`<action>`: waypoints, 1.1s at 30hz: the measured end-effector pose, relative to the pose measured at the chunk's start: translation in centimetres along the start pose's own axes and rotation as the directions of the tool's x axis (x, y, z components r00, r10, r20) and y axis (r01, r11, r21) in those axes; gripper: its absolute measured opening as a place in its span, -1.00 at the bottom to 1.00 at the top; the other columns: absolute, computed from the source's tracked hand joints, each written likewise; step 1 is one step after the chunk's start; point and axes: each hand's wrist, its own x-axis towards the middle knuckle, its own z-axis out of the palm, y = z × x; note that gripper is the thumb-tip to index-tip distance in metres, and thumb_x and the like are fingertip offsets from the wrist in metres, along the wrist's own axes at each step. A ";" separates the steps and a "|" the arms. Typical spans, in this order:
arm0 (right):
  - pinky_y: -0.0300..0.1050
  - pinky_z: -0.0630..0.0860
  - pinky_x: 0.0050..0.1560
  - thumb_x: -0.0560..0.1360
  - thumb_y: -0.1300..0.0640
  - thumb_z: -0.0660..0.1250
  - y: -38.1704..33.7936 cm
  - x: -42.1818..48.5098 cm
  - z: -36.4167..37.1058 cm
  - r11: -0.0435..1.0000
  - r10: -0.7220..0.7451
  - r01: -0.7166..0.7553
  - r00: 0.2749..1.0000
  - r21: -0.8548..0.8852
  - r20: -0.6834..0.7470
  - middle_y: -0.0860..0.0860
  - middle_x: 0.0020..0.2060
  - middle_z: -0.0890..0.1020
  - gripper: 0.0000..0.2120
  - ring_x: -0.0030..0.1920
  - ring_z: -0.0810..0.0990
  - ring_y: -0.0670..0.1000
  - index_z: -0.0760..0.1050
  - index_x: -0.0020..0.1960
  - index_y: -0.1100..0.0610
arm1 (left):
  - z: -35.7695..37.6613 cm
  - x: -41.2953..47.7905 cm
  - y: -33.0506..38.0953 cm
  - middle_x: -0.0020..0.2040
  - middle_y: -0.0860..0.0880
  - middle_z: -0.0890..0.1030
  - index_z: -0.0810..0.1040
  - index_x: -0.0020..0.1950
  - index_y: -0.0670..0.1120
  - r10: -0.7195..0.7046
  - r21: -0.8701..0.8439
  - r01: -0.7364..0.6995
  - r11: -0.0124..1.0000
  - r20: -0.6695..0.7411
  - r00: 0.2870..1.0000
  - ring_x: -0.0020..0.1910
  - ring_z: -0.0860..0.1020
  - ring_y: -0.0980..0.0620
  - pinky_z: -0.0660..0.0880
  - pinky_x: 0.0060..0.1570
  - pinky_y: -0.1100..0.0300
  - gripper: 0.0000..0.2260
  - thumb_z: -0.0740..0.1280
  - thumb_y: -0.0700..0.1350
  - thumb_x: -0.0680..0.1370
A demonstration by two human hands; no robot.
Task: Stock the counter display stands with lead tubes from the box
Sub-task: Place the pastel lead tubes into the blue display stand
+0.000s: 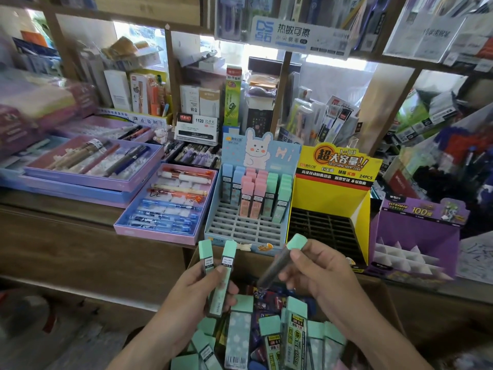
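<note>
Left hand [197,292] grips two mint-green rectangular plastic lead tubes [226,273], upright and side by side. Right hand [320,273] pinches a third mint-capped tube with a dark see-through body [280,263], tilted. I note both hands over the brown cardboard box [378,295] of tubes, just before the pale-blue rabbit-printed display stand [240,231], part-filled, on the wooden tabletop [53,206].

The left stand [240,231] sits just beside the right stand [358,209] on the counter [53,209] — box [381,297] before both.
</note>
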 end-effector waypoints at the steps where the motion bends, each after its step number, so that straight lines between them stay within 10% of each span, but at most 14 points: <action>1: -0.17 0.59 -0.27 0.50 0.10 0.43 -0.2 0.1 0.1 1.000 -0.002 0.002 1.000 -0.015 0.000 0.27 -0.09 0.71 -0.85 -0.25 0.65 0.06 0.70 0.02 0.12 | 0.0 0.0 0.0 -0.18 -0.25 0.65 0.54 0.20 -0.26 -0.005 0.001 0.005 1.000 0.007 1.000 -0.28 0.62 -0.11 0.56 -0.30 0.11 -0.79 0.28 -0.13 0.68; 14: -0.24 0.60 -0.06 0.64 0.18 0.32 -2.4 1.1 0.1 0.916 -0.137 0.123 0.991 -0.383 -0.009 -0.15 -0.11 0.72 -0.77 -0.21 0.60 -0.10 0.69 0.12 -0.08 | -0.7 0.5 -0.7 -0.17 -0.26 0.64 0.56 0.16 -0.19 -0.014 -0.044 0.015 0.999 0.029 0.999 -0.28 0.60 -0.13 0.56 -0.30 0.11 -0.83 0.33 -0.11 0.66; 33: -0.03 0.66 -0.04 0.64 0.20 0.35 -5.3 6.5 0.2 0.673 -0.465 0.333 0.885 -0.661 -0.028 -0.09 -0.16 0.69 -0.82 -0.10 0.69 -0.09 0.52 0.16 -0.06 | -0.9 1.3 -0.7 -0.22 -0.28 0.64 0.51 0.15 -0.24 -0.027 -0.057 0.028 0.998 0.018 0.999 -0.33 0.61 -0.16 0.57 -0.33 0.07 -0.86 0.33 -0.19 0.65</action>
